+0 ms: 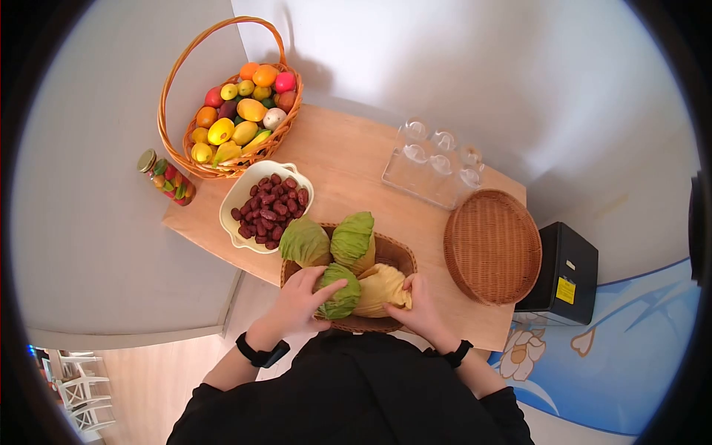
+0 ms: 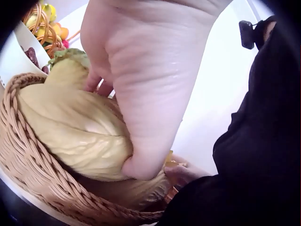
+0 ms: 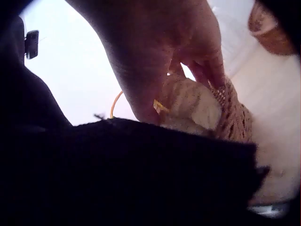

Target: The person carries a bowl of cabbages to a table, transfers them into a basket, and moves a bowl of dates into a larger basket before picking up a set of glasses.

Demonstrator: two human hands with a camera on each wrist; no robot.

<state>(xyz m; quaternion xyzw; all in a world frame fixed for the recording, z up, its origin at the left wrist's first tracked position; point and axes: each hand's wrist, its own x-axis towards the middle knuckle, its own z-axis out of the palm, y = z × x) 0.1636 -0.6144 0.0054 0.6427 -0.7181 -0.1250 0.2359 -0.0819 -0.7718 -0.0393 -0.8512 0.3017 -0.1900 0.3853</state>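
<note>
A brown wicker basket near the table's front edge holds several cabbages, three with green leaf ends and one yellowish. My left hand lies round the front green cabbage, thumb on one side and fingers on the other. In the left wrist view, the left hand grips a pale cabbage inside the basket rim. The right hand holds the end of the yellowish cabbage between thumb and fingers. Dark sleeve covers much of the right wrist view, where the right hand touches that cabbage.
Left of the basket stand a white bowl of dates, a handled fruit basket and a jar. To the right are clear cups on a stand, a round wicker tray and a black box.
</note>
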